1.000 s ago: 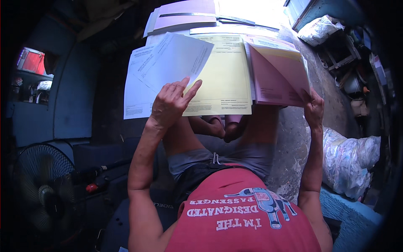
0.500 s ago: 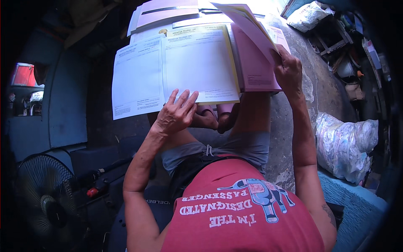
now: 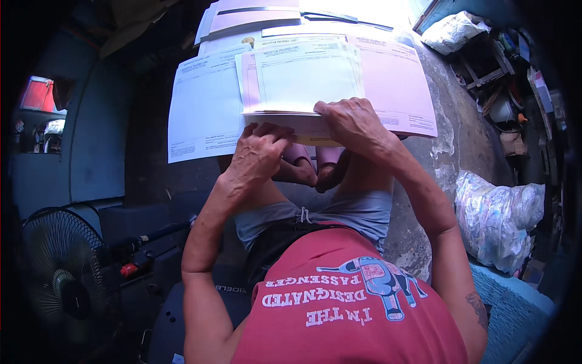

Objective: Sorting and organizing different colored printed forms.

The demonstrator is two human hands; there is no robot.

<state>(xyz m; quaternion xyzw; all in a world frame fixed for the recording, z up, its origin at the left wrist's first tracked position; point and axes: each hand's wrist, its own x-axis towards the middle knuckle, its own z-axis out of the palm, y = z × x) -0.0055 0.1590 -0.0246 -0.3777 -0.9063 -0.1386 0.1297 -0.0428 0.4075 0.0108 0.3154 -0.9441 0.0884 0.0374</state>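
A set of printed form sheets (image 3: 306, 79), white on top with pink and yellow layers showing, lies over the middle stack with its near edge raised. My right hand (image 3: 354, 124) pinches that edge near its right end, fingers bent over the top. At the left part of the same edge is my left hand (image 3: 260, 148), its fingers curled against the paper and partly hidden by it. A stack of white forms (image 3: 203, 109) lies to the left, and a stack of pink forms (image 3: 400, 88) to the right.
More pink paper (image 3: 254, 21) with a dark strip across it lies at the far side. To the right are a concrete floor (image 3: 445, 151), a clear plastic-wrapped bundle (image 3: 497, 218) and a blue ledge (image 3: 515, 315). A fan (image 3: 70, 291) stands at the lower left.
My right hand has moved left from the pink stack, bringing the lifted sheets over the middle stack. My left hand has shifted slightly right, its fingers now curled at the sheets' edge.
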